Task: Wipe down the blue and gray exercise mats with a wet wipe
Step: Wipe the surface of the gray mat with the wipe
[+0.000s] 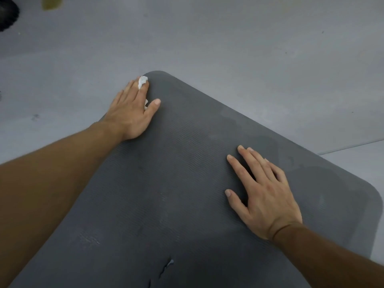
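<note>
Now pressing the left hand [133, 113] palm-down onto the gray mat [176, 183], right at its far rounded corner, with the fingers [131, 90] laid straight and close together and the thumb held out to the side. Trapping a crumpled white wet wipe [142, 81] beneath those fingers, with one wad of it poking out at the fingertips on the mat's very edge and a smaller scrap showing in the gap between thumb and forefinger. Reaching to that corner with a bare forearm stretched across the mat's left edge.

Resting the right hand [264, 194] flat on the mat as well, nearer the camera and well apart from the left, with its fingers [241, 169] straight, the forefinger slightly splayed from the other three and the thumb spread wide; holding nothing in it.

Looking down on the mat lying flat on a pale gray floor [228, 38], turned so that the wiped corner points away. Noticing darker, damp-looking patches [268, 140] on its ribbed surface toward the right edge, and a small tear [168, 265] close to the near edge.

Glimpsing, at the top left, part of a dark round object [6, 13] and a yellowish patch [52, 3], both too blurred to identify or to read anything on.
</note>
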